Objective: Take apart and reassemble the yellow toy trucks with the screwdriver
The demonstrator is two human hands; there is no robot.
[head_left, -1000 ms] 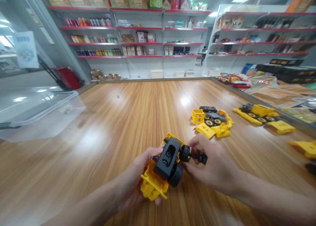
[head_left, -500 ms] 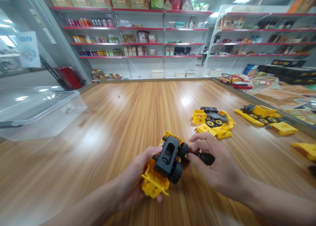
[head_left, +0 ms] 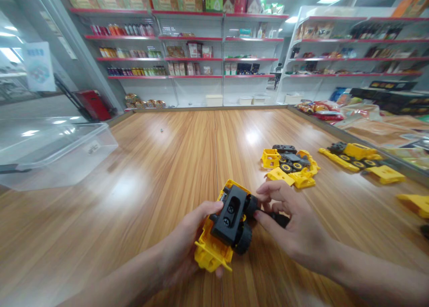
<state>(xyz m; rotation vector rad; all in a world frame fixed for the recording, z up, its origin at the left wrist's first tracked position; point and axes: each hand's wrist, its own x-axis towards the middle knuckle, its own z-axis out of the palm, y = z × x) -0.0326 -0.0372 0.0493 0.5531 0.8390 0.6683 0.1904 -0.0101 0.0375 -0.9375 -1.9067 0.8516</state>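
Cradling the toy truck (head_left: 228, 222) upside down in the left hand (head_left: 182, 249), fingers (head_left: 209, 207) wrapped around its yellow body, thumb pressing on the edge of the black chassis. Holding it just above the worktop (head_left: 161, 173), low in the middle of the view.

Pinching a small black tool (head_left: 280, 219) in the right hand (head_left: 298, 231), immediately right of the truck, with the tip meeting the truck's upper right wheel (head_left: 252, 204). Curling the right fingers (head_left: 271, 191) further over the tool's handle than half a second ago, so hiding more of it. Keeping the tip at the same wheel hub as a second ago and tilting the truck only slightly. By the look of it, still working at that one wheel's fastening rather than shifting to another spot.

Leaving a heap of yellow and black parts (head_left: 291, 166) untouched beyond the truck to the right, well apart, and a second set of parts (head_left: 355, 157) farther right again. Passing over a clear plastic bin (head_left: 50, 150) far left of the truck, and stocked shelves (head_left: 201, 52) far behind it.
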